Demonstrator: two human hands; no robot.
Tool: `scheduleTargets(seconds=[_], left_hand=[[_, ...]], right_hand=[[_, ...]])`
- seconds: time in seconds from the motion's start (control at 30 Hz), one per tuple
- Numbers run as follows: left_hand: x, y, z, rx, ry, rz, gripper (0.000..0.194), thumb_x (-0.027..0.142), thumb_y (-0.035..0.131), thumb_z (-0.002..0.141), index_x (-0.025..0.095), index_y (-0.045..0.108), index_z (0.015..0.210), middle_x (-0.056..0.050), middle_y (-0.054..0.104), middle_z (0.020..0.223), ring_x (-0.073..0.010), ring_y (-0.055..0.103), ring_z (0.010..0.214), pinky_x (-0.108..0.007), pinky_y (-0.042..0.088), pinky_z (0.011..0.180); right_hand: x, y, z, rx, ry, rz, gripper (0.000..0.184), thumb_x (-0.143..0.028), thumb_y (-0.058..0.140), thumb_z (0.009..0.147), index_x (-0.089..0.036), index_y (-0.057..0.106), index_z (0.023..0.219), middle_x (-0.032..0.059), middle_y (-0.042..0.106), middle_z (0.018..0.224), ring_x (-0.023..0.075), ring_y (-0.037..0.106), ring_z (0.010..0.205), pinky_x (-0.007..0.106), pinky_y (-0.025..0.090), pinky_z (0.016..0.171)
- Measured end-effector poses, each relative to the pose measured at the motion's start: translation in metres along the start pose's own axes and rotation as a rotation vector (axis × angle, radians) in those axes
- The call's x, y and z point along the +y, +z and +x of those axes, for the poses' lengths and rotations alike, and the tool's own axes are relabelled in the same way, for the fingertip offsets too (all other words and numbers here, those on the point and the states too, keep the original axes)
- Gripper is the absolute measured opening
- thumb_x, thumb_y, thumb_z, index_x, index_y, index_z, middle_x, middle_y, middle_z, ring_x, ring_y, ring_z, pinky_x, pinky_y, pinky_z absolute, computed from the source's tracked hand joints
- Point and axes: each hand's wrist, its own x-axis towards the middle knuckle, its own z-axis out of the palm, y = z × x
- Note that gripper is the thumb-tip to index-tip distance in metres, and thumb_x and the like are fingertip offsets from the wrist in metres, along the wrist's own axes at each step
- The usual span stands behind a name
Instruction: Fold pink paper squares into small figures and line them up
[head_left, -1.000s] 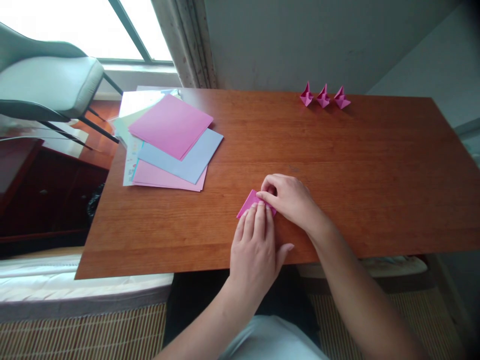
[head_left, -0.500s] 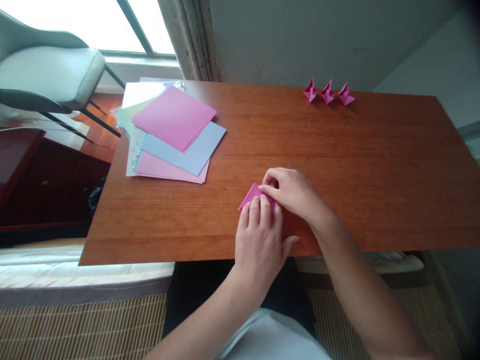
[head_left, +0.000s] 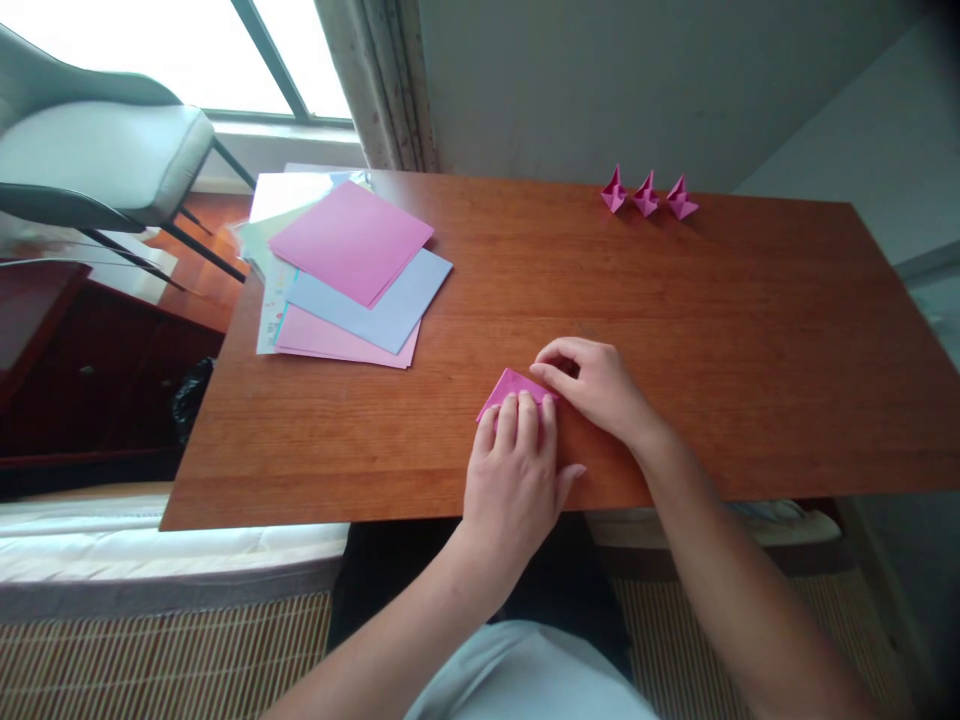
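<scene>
A small folded piece of pink origami paper [head_left: 512, 382] lies on the table near its front edge, one pointed corner facing away from me. My left hand [head_left: 512, 470] rests flat over its near part, fingers stretched out and thumb off to the right, so much of the paper is hidden. Just right of the paper is my right hand [head_left: 589, 388], its fingers curled and the thumb tip close to the index finger. I see nothing between them, and they look apart from the paper.
Three folded pink paper figures [head_left: 646, 195] stand in a row at the table's back edge. To the left lies a pile with pink sheets [head_left: 351, 240], a blue sheet [head_left: 405, 298] and clear packaging. A chair [head_left: 112, 150] stands beyond the wooden table [head_left: 750, 350].
My right hand has let go of the paper's upper edge and moved slightly right. More of the paper's top corner shows. My left hand still presses on it.
</scene>
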Motion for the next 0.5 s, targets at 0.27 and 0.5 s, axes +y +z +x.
scheduleTargets(seconds=[0.27, 0.5], left_hand=[[-0.009, 0.000, -0.001, 0.008, 0.049, -0.016, 0.067, 0.047, 0.050, 0.099, -0.001, 0.047, 0.146, -0.022, 0.054, 0.146, -0.0345, 0.048, 0.137, -0.047, 0.039, 0.115], [-0.017, 0.001, -0.006, 0.024, 0.112, 0.039, 0.062, 0.045, 0.048, 0.101, 0.002, 0.050, 0.146, -0.019, 0.052, 0.151, -0.0307, 0.047, 0.139, -0.044, 0.038, 0.116]], right_hand=[[0.007, 0.009, -0.040, 0.205, 0.012, -0.179, 0.008, -0.027, 0.063, 0.094, -0.023, 0.067, 0.088, 0.0033, 0.069, 0.087, 0.0212, 0.062, 0.085, 0.035, 0.048, 0.080], [0.001, 0.021, -0.040, 0.202, 0.043, -0.278, 0.010, -0.031, 0.069, 0.091, -0.024, 0.066, 0.084, 0.0027, 0.067, 0.088, 0.0228, 0.059, 0.087, 0.036, 0.047, 0.082]])
